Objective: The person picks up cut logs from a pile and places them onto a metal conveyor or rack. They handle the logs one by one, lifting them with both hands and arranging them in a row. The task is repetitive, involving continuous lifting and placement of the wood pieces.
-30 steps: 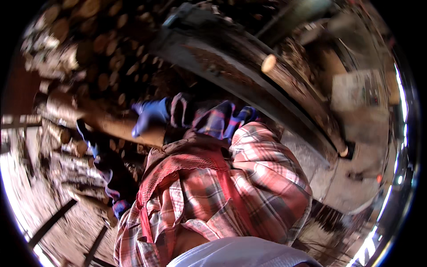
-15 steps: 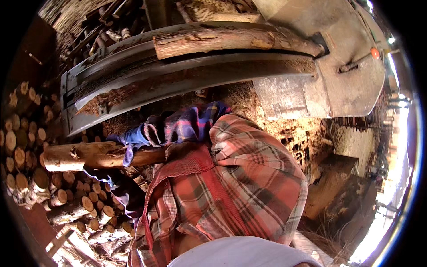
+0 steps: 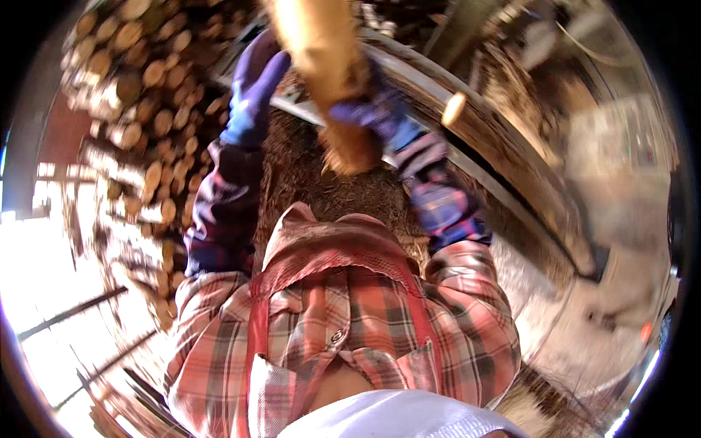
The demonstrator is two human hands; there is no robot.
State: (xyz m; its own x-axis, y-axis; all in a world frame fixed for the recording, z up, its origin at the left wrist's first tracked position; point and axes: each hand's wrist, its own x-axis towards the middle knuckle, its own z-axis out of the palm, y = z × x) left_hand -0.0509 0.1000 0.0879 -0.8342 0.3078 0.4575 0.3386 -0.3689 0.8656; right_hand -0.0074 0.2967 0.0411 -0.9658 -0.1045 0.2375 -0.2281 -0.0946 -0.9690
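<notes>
A thick peeled log [image 3: 315, 51] rises in front of me, tilted, its upper end out of the frame. My right hand [image 3: 383, 117], in a blue-purple glove, grips the log low on its right side, with fingers reaching across it. My left hand [image 3: 257, 87], gloved alike, is up at the log's left side, thumb and fingers apart; whether its fingertips touch the wood is blurred. Beyond my right arm, a second log [image 3: 511, 142] lies along a long metal trough [image 3: 478, 171].
Cut logs [image 3: 150, 109] are stacked at the left, round ends showing. Bark and wood debris [image 3: 288, 164] cover the ground below my hands. A pale metal plate [image 3: 621, 292] with a lever and orange knob [image 3: 647, 332] stands at the right.
The view has swung left toward the log stack. The log, low at the left before, is now raised in front of me. My left hand has come apart from its underside.
</notes>
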